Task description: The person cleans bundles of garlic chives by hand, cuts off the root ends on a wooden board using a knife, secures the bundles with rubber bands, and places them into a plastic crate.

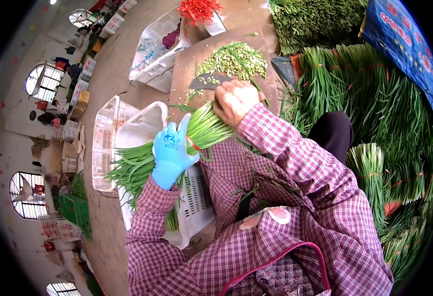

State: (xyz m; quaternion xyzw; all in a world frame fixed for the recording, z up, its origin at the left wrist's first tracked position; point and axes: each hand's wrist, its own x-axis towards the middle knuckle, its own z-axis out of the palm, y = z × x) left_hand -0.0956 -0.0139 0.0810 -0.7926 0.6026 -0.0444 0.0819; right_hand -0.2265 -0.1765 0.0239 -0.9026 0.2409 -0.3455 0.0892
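Note:
My left hand, in a light blue glove, holds a bundle of long green stalks near its red band, thumb and forefinger spread across it. The leafy end hangs over a white crate. My bare right hand has its fingers curled at the bundle's pale cut end, beside a dark knife blade; its handle is hidden, so the grip is hard to make out. The blade lies over a brown board with chopped stalk ends on it.
White crates stand at the left, and another with plastic bags stands beyond. Red ties lie at the top. Banded green bundles are piled on the right beside a blue sheet. My knee is between board and pile.

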